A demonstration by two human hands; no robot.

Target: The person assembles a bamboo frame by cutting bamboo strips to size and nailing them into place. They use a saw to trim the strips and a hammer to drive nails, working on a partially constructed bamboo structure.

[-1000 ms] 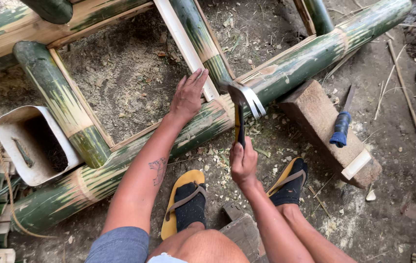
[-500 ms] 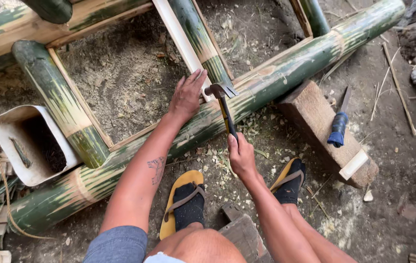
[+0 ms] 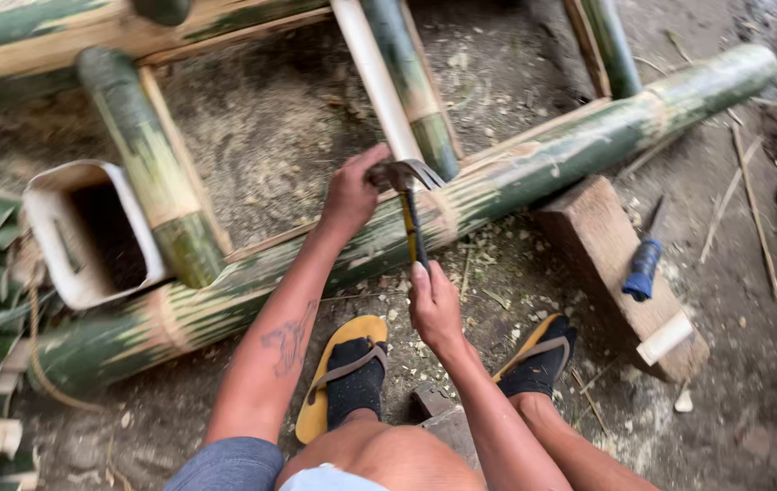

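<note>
On the dirt floor (image 3: 752, 364), seen from the head camera, a person crouches in yellow sandals (image 3: 338, 382) over a frame of green bamboo. The right hand (image 3: 432, 305) has its fingers closed around the lower end of a claw hammer (image 3: 409, 205); the hammer's yellow-and-dark handle runs almost straight away from the person, its long axis near upright in the picture, and the metal head lies at the far end, claws pointing right. The head sits just at the joint where a pale split slat (image 3: 375, 77) meets the long bamboo pole (image 3: 461, 205), which slants from lower left to upper right. The left hand (image 3: 352, 195) rests on that joint, fingers curled over the slat's end and touching or nearly touching the hammer head; whether it pinches a nail I cannot tell.

What could go wrong, as I judge it: the left fingers lie so close to the striking face that a blow slightly off line would catch them, and the round, smooth pole could let the head glance off.

To the right a wooden block (image 3: 607, 264) lies beside the pole with a blue-handled tool (image 3: 643, 268) on it; at left stands a white open container (image 3: 88, 232).
</note>
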